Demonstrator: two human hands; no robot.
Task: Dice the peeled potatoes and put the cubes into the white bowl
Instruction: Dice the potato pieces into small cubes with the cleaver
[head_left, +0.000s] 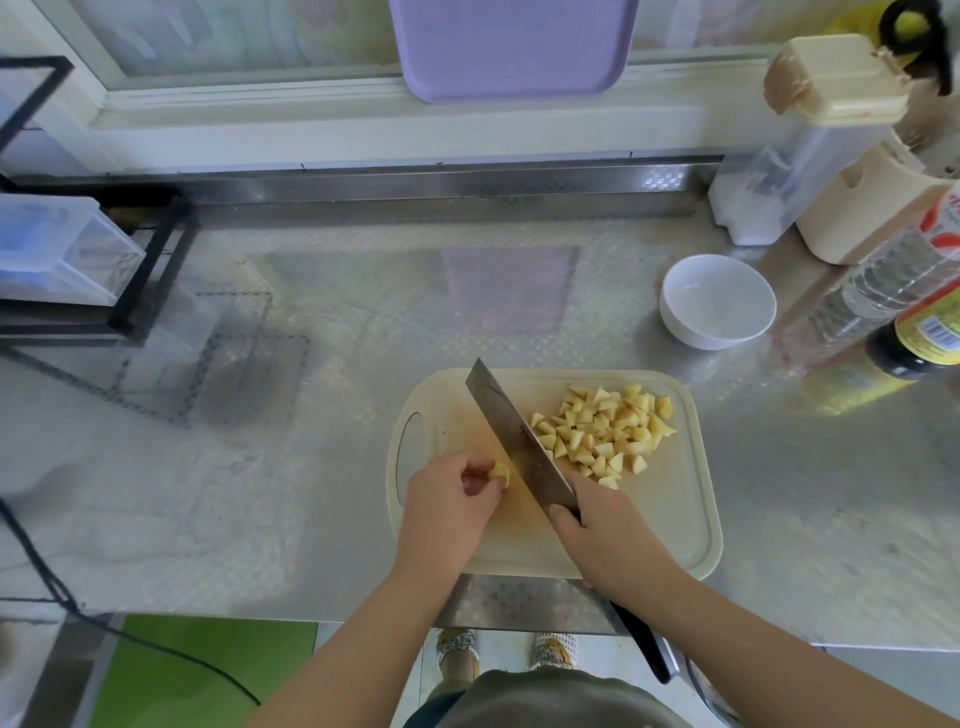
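Left hand (447, 499) pinches a small potato piece (501, 472) over the cutting board's (675, 519) left half. Right hand (602, 530) grips the cleaver (511, 431); blade beside the piece, possibly touching. Cube pile (605, 434) on the board's far right. White bowl (719, 301) beyond its far-right corner.

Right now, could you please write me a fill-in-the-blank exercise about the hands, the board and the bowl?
1. The right hand holds a ____ over the cutting board.
2. The left hand pinches a small piece of ____.
3. The pile of cubes lies on the ____ half of the cutting board.
4. The white bowl is ____.

Missing words: knife; potato; right; empty.
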